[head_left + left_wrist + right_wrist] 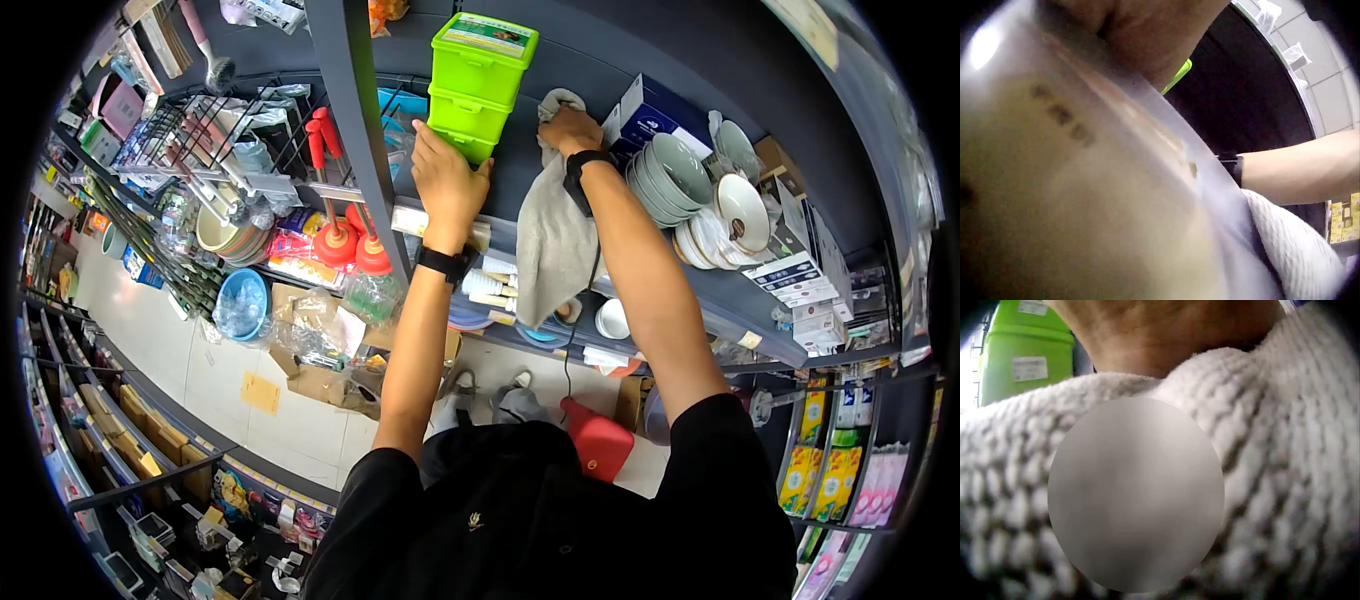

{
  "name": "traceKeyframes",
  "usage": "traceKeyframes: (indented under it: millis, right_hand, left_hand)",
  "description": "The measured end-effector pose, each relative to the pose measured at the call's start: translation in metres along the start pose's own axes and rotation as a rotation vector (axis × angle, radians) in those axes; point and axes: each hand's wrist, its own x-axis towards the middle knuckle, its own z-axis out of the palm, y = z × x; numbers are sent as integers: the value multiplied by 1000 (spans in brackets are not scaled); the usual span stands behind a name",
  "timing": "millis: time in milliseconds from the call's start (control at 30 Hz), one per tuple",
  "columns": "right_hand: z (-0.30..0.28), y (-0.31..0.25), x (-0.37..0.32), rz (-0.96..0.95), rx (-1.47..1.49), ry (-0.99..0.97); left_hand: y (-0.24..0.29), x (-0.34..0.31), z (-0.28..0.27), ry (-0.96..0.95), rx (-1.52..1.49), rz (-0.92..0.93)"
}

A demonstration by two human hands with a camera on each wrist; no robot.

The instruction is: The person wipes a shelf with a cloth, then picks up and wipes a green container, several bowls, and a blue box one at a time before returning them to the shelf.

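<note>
Three bright green lidded boxes stand stacked on a dark shelf in the head view. My left hand is at the lowest box, its fingers extended along the near left side and the thumb by the near right corner. To the right, my right hand grips a grey knitted cloth, bunched at the top and hanging over the shelf edge. The cloth's coarse weave fills most of the right wrist view, with green boxes behind. A blurred translucent package covers much of the left wrist view.
Right of the cloth are a dark blue box, stacked grey-green bowls and white bowls. A grey upright post stands left of my left hand, with red plungers beyond it. A red container sits on the floor.
</note>
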Motion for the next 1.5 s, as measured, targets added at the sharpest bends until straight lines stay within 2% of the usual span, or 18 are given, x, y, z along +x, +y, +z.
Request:
traceKeyframes:
  millis: [33,167,300,400,467,600,700,867,967,1033,1100,1167,1200,1233,1267,1300,1400,1500]
  right_hand:
    - [-7,-1,3,24,-16,-81]
    - [-13,6,2,157,-4,-97]
    - [-16,16,-18,13,-73,-247]
    - [-18,8,-33,83,-111,-198]
    - [-13,17,-13,-30,-34,-236]
    - [-6,0,12,102,-46,-62]
    - [-13,4,12,27,-8,-109]
    - [-20,8,-70,-51,75,-100]
    - [-34,26,-125,-136,90,-209]
    - [-54,36,-157,-94,192,-247]
    - [-59,46,-166,-64,227,-269]
    - [-64,55,-175,-75,233,-217]
    - [-66,63,-190,-151,274,-54]
    - [-79,69,-211,-182,333,-24]
    - [-88,74,-231,-154,341,40]
    - [-94,83,-247,-142,335,17]
    - [-78,130,-290,-164,454,129]
    - [-51,183,-317,-122,594,108]
  left_hand:
    - [-2,2,0,-9,-7,-7]
    - [-2,1,1,-16,19,-20]
    - [-2,1,4,-21,45,-18]
    - [-1,1,2,-39,17,-38]
    - [-1,0,2,-32,21,-32]
    - [3,1,-3,-31,24,-39]
    - [7,4,-3,-49,51,-40]
    - [4,3,-7,-166,0,-40]
    - [-8,7,-4,-251,-143,-18]
    - [-14,16,8,-260,-247,77]
    - [-9,21,11,-190,-42,236]
    - [2,21,16,-141,-59,148]
    - [8,23,14,-142,-105,55]
    - [13,28,12,-142,-152,-39]
    - [6,30,19,-59,-44,87]
    - [4,35,22,-47,-39,93]
    - [1,41,33,-113,100,311]
    - [16,46,48,-236,17,195]
